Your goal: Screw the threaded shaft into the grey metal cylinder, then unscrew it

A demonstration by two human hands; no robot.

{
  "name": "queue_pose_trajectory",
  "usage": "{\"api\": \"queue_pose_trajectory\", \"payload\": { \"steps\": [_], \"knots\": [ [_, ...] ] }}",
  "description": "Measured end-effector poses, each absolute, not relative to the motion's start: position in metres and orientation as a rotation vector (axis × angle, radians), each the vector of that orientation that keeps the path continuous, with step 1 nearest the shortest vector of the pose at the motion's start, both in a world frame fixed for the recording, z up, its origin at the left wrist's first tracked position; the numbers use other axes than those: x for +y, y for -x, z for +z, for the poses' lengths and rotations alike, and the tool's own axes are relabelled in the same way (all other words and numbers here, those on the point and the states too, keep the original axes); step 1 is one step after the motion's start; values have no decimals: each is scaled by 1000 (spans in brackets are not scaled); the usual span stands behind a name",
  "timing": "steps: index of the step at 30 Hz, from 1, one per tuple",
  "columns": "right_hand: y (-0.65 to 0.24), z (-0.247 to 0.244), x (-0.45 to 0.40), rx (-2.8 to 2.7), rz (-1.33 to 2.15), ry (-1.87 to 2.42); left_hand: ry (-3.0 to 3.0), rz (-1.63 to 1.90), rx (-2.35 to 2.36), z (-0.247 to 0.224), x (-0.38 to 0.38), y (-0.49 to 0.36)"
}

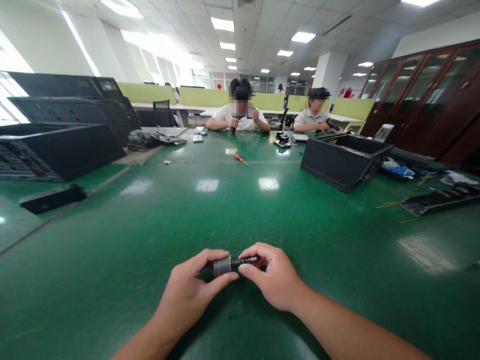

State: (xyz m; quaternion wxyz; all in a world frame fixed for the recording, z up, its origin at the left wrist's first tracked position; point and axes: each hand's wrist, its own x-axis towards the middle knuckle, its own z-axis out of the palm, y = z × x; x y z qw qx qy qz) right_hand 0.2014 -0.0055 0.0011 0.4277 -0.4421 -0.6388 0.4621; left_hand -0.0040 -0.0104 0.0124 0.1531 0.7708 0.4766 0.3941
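One grey cylinder (222, 267) | left hand (190, 283): gripping it | right hand (275, 276): pinching its ringed shaft (245, 260)

- Through the head camera I saw a glossy green table (176, 215).
- I spotted a red-handled screwdriver (238, 157) towards its far side.
- An open black case (328, 162) stood on its right, another dark case (84, 155) on its left.

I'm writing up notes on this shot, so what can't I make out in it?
All in the head view:
- Grey cylinder: its far side is turned away from the camera.
- Right hand: its lower fingers are hidden behind thumb and palm, so its grip on the shaft is unclear.
- Small bits before a co-worker: too small.
- Left black case: cut off by the left edge.
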Motion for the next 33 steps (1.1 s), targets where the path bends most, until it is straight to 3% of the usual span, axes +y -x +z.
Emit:
{"api": "queue_pose_trajectory", "payload": {
  "steps": [33],
  "knots": [
    [-202,1,-6,-1510,1252,1079,-2189,1145,1363,13,-10,4]
  ]
}}
